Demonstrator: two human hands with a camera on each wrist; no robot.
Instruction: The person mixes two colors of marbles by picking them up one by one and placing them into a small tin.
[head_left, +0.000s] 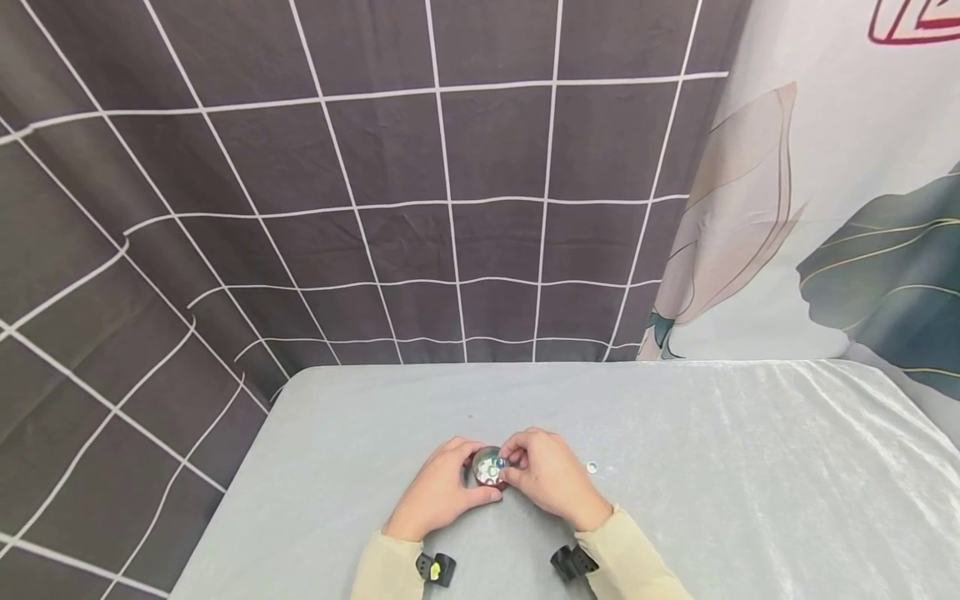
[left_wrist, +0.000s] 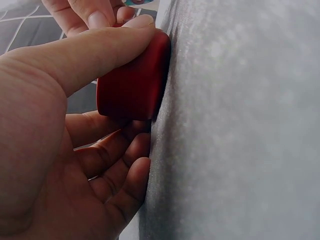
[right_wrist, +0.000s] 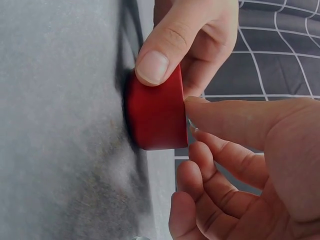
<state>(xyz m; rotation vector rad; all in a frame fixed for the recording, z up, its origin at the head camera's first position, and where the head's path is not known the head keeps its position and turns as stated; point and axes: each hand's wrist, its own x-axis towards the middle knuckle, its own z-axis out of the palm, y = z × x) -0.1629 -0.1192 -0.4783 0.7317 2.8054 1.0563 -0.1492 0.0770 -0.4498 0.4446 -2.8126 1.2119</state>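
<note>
A small round red container [head_left: 491, 468] stands on the cloth-covered table, its shiny top showing several pale round shapes. The left hand [head_left: 441, 490] holds it from the left, thumb on the near side and fingers around the far side. Its smooth red wall [left_wrist: 131, 82] shows under the left thumb [left_wrist: 107, 47], low against the cloth. Over the container's right edge, the right hand [head_left: 553, 477] has thumb and forefinger brought together at the rim. Between them a small clear thin piece [right_wrist: 193, 125] shows, mostly hidden by the fingertips.
A small clear ring-like disc [head_left: 592, 467] lies on the table right of the right hand. The pale grey cloth [head_left: 720, 500] covers the table. Dark curtain with white grid lines [head_left: 495, 150] hangs behind and left; a leaf-patterned curtain [head_left: 757, 275] hangs at the right.
</note>
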